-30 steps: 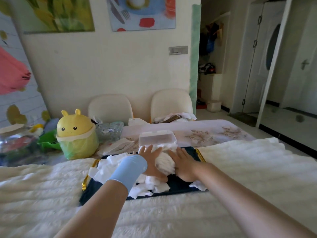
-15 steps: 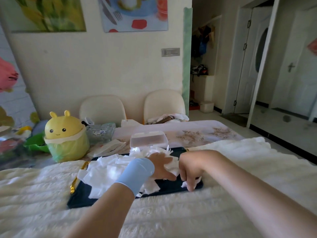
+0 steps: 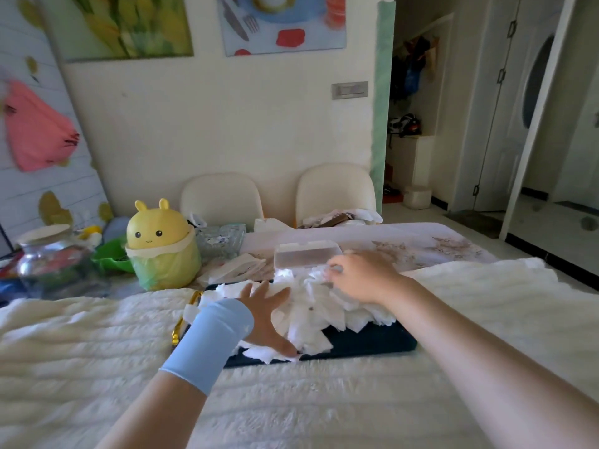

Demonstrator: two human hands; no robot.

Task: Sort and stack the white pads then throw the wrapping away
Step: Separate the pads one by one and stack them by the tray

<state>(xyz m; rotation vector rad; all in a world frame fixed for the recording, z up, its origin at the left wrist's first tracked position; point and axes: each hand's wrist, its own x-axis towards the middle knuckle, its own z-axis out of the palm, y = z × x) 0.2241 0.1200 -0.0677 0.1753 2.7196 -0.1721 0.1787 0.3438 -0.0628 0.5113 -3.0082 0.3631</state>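
A loose heap of white pads (image 3: 319,307) lies on a dark tray (image 3: 372,343) with gold handles. My left hand (image 3: 265,314), a light blue cuff on its wrist, rests flat on the left part of the heap with fingers spread. My right hand (image 3: 361,278) is on the far right side of the heap, fingers curled at the pads just in front of a clear plastic box (image 3: 306,257). Whether it grips a pad is unclear. A yellow bunny-shaped bin (image 3: 162,249) with a bag liner stands at the left.
The tray sits on a cream quilted blanket (image 3: 324,400) over the table. A glass jar (image 3: 48,257), green bowl (image 3: 111,257) and clear packaging (image 3: 220,239) crowd the far left. Two white chairs (image 3: 223,199) stand behind the table. A doorway opens at the right.
My right hand lifted from the tray's near right corner and moved back toward the clear box. My left hand slid left and spread over the heap. The camera view shifted slightly.
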